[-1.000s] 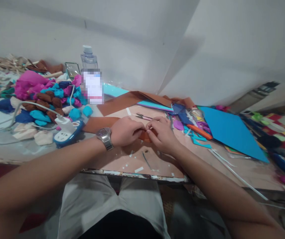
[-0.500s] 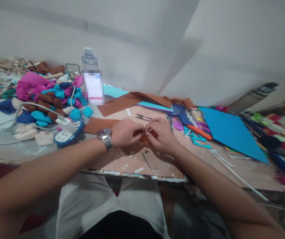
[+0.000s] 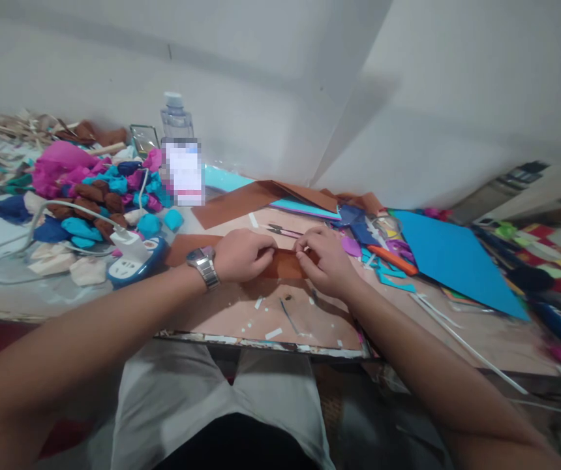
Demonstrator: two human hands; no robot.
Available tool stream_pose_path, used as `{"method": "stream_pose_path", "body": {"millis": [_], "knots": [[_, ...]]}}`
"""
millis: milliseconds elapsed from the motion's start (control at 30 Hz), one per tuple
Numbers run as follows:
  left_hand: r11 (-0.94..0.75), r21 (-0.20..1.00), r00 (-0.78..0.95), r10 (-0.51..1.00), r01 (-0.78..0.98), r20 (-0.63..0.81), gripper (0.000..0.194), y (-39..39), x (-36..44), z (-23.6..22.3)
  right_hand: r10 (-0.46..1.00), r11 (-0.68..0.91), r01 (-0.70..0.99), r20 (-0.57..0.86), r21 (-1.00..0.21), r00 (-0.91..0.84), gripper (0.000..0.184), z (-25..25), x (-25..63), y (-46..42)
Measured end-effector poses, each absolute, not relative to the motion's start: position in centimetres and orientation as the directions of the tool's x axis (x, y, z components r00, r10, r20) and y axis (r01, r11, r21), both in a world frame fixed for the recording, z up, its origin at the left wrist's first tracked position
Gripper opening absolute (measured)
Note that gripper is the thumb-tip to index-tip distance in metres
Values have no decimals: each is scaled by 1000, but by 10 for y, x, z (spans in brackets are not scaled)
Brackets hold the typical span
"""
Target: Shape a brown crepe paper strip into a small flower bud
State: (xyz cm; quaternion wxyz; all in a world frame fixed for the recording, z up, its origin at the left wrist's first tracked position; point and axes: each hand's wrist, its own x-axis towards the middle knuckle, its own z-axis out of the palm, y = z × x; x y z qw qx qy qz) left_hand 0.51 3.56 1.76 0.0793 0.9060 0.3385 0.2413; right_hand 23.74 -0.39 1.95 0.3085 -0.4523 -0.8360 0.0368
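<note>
A brown paper strip (image 3: pixel 285 266) stretches between my two hands, just above the table's front part. My left hand (image 3: pixel 244 256), with a metal watch (image 3: pixel 203 266) at the wrist, has its fingers closed on the strip's upper edge. My right hand (image 3: pixel 327 261) pinches the same strip further right, thumb against curled fingers. The strip's left part shows beyond my left wrist; its right end is hidden by my right hand. Pens (image 3: pixel 283 230) lie just behind the hands.
Several crumpled coloured paper balls (image 3: pixel 92 196), a blue power strip (image 3: pixel 136 262) and a phone by a bottle (image 3: pixel 177 116) stand left. Brown paper (image 3: pixel 234 203) lies at the back. On the right are an orange cutter (image 3: pixel 393 259) and a blue sheet (image 3: pixel 456 258).
My hands have moved apart along the brown paper strip, the left one going left and the right one slightly right. More of the strip shows between them.
</note>
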Motion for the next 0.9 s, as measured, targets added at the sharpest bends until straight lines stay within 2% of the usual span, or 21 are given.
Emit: {"method": "stream_pose_path", "body": {"millis": [233, 333, 900], "knots": [[-795, 319, 721, 605, 516, 339, 33, 33, 5, 20, 773, 615, 710, 444, -343, -454, 8, 14, 233, -6], [-810, 325, 756, 578, 488, 307, 30, 33, 6, 19, 759, 640, 683, 428, -351, -491, 8, 13, 232, -7], [-751, 449, 752, 620, 485, 225, 33, 35, 7, 21, 767, 627, 702, 428, -337, -479, 8, 15, 235, -6]]}}
